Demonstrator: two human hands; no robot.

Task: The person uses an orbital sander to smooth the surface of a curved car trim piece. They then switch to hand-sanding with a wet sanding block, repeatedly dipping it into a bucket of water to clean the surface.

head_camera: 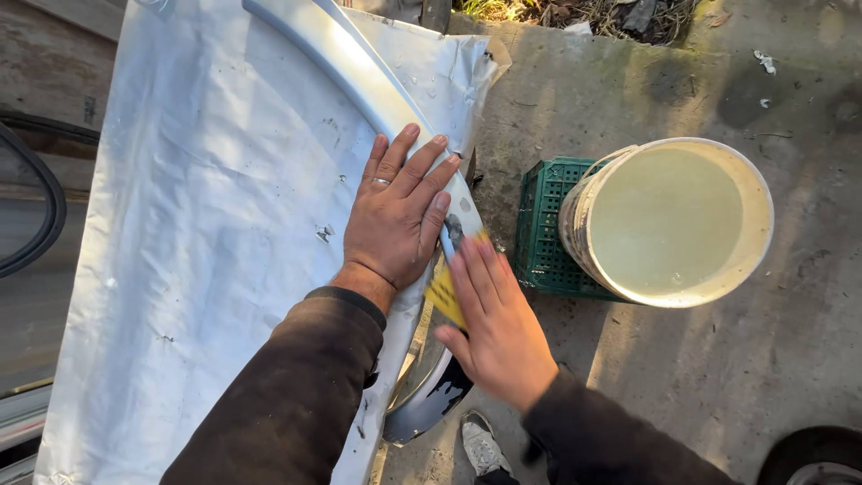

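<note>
Pressing: left hand (pixel 395 216) flat, open on one silver panel (pixel 215 224) | right hand (pixel 494 323) clamps one yellow pad (pixel 443 295) | one bucket (pixel 669 220)

Curved body panel (pixel 359 67): silver-grey, glossy, arc-shaped, running from the top of the view down to the lower middle, wet and darker at its lower end. It lies over a white masking sheet (pixel 206 233). Yellow sanding pad (pixel 443 295): flat, partly covered, pressed against the panel's outer edge near its lower end.
</note>
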